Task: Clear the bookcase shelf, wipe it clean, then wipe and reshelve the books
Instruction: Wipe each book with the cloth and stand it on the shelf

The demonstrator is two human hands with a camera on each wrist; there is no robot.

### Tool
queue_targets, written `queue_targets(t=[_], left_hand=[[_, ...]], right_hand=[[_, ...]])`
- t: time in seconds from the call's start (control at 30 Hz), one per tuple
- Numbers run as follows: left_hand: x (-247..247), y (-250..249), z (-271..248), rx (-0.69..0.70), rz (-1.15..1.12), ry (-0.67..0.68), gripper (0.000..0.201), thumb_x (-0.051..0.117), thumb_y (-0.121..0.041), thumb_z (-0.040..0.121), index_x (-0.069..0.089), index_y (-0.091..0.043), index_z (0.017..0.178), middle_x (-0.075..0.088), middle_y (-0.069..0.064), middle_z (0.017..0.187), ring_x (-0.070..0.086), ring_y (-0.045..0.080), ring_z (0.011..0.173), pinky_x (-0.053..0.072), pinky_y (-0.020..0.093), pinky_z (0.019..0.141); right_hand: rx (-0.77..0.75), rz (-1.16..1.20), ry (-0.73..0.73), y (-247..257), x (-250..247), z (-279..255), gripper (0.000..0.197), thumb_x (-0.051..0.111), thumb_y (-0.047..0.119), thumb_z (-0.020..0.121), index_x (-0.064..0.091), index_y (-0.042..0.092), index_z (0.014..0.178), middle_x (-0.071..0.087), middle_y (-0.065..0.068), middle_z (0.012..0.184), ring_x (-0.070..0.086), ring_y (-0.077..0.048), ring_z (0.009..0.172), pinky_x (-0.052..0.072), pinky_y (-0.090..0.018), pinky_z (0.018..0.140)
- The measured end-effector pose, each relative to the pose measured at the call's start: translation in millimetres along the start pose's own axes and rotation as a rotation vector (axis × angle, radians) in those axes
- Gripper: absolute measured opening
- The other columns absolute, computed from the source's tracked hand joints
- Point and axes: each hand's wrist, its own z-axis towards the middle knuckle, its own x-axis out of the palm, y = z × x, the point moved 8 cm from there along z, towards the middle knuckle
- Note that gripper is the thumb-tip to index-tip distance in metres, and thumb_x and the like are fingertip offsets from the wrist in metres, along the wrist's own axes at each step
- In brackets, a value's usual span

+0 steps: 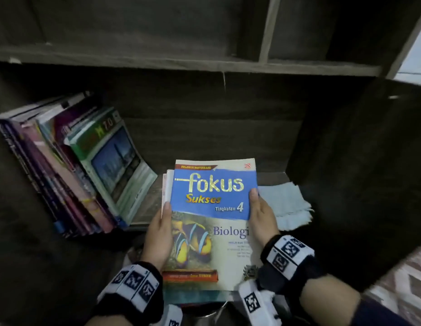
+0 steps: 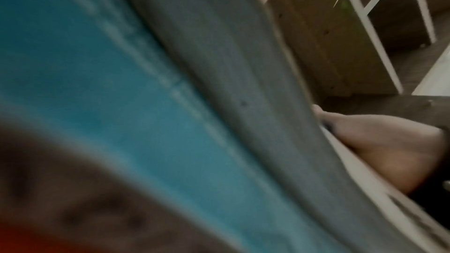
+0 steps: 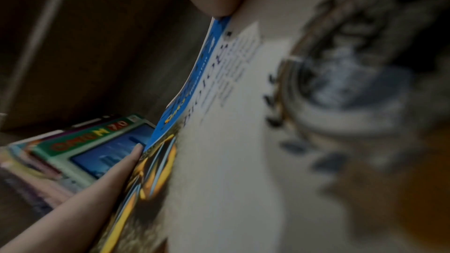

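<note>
A Fokus Sukses Biologi book (image 1: 211,208) with a blue band and clownfish cover tops a small stack that I hold in front of the lower shelf (image 1: 153,198). My left hand (image 1: 158,234) grips the stack's left edge, thumb on the cover. At the right edge my right hand (image 1: 261,215) holds it the same way, thumb on the blue band. The right wrist view looks along the cover (image 3: 219,141), with the left hand's thumb (image 3: 116,170) on its far edge. A teal spine and grey page edges (image 2: 194,103) fill the left wrist view.
Several books (image 1: 70,175) lean against the shelf's left wall, a green-framed one (image 1: 113,161) outermost. A light blue cloth (image 1: 284,203) lies on the shelf at right, beside the dark side panel. The upper shelf compartments (image 1: 157,27) stand bare.
</note>
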Motion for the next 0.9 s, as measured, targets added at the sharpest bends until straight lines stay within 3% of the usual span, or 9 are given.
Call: queue_targets(t=[0.07, 0.17, 0.27, 0.37, 0.47, 0.57, 0.73, 0.83, 0.9], left_hand=[[4, 27, 22, -0.088, 0.050, -0.032, 0.060, 0.031, -0.059, 0.095, 0.064, -0.017, 0.124, 0.065, 0.000, 0.121, 0.058, 0.019, 0.115, 0.042, 0.035, 0.101], [18, 50, 48, -0.184, 0.139, -0.058, 0.062, 0.031, -0.060, 0.097, 0.066, -0.014, 0.120, 0.066, 0.007, 0.121, 0.058, 0.028, 0.113, 0.042, 0.038, 0.102], [36, 46, 71, -0.213, 0.213, -0.071, 0.069, 0.031, -0.063, 0.096, 0.066, -0.006, 0.110, 0.065, 0.014, 0.108, 0.059, 0.033, 0.104, 0.043, 0.037, 0.096], [61, 33, 94, -0.195, 0.253, -0.042, 0.066, 0.027, -0.058, 0.099, 0.058, -0.009, 0.129, 0.058, 0.016, 0.129, 0.054, 0.034, 0.116, 0.039, 0.037, 0.099], [87, 25, 112, -0.179, 0.266, -0.001, 0.064, 0.025, -0.059, 0.099, 0.055, -0.015, 0.134, 0.058, 0.011, 0.130, 0.054, 0.033, 0.117, 0.041, 0.037, 0.096], [102, 24, 119, -0.193, 0.297, -0.007, 0.064, 0.023, -0.057, 0.100, 0.049, -0.012, 0.138, 0.053, 0.013, 0.138, 0.050, 0.033, 0.124, 0.037, 0.037, 0.100], [101, 37, 117, -0.220, 0.421, -0.014, 0.068, 0.017, -0.055, 0.101, 0.052, -0.007, 0.133, 0.056, 0.017, 0.132, 0.053, 0.035, 0.119, 0.039, 0.036, 0.094], [100, 42, 122, -0.212, 0.563, -0.009, 0.072, 0.014, -0.053, 0.101, 0.056, -0.001, 0.127, 0.058, 0.023, 0.125, 0.055, 0.038, 0.112, 0.041, 0.034, 0.087], [100, 46, 125, -0.234, 0.655, 0.012, 0.072, 0.011, -0.050, 0.102, 0.053, 0.000, 0.131, 0.053, 0.026, 0.130, 0.048, 0.039, 0.121, 0.039, 0.039, 0.097]], right_hand=[[0.082, -0.091, 0.057, -18, 13, 23, 0.051, 0.027, 0.051, 0.100, 0.065, 0.018, 0.108, 0.069, 0.004, 0.103, 0.064, -0.017, 0.098, 0.046, -0.027, 0.084], [0.197, -0.237, 0.148, -38, 22, 58, 0.059, 0.024, 0.054, 0.100, 0.066, 0.015, 0.112, 0.069, -0.006, 0.109, 0.065, -0.026, 0.100, 0.049, -0.030, 0.087], [0.256, -0.257, 0.134, -47, 16, 88, 0.059, 0.024, 0.052, 0.101, 0.065, 0.010, 0.102, 0.068, -0.007, 0.099, 0.063, -0.022, 0.079, 0.049, -0.024, 0.066], [0.291, -0.316, 0.102, -48, 1, 114, 0.064, 0.025, 0.053, 0.100, 0.066, 0.004, 0.103, 0.067, -0.012, 0.097, 0.059, -0.022, 0.074, 0.041, -0.026, 0.058], [0.327, -0.334, 0.066, -52, -16, 136, 0.067, 0.026, 0.053, 0.100, 0.064, 0.000, 0.111, 0.066, -0.018, 0.109, 0.062, -0.031, 0.096, 0.039, -0.027, 0.069], [0.343, -0.383, 0.091, -56, -22, 146, 0.063, 0.026, 0.050, 0.101, 0.059, 0.000, 0.120, 0.062, -0.018, 0.120, 0.059, -0.032, 0.107, 0.036, -0.025, 0.073], [0.399, -0.432, 0.197, -63, -13, 148, 0.056, 0.034, 0.045, 0.102, 0.055, -0.001, 0.124, 0.061, -0.019, 0.123, 0.060, -0.034, 0.109, 0.045, -0.034, 0.080], [0.390, -0.520, 0.200, -60, -11, 147, 0.059, 0.036, 0.044, 0.102, 0.055, -0.006, 0.125, 0.060, -0.024, 0.125, 0.060, -0.038, 0.111, 0.047, -0.042, 0.094], [0.370, -0.588, 0.197, -56, -10, 145, 0.052, 0.040, 0.040, 0.101, 0.056, -0.005, 0.124, 0.061, -0.023, 0.123, 0.060, -0.037, 0.110, 0.050, -0.037, 0.085]])
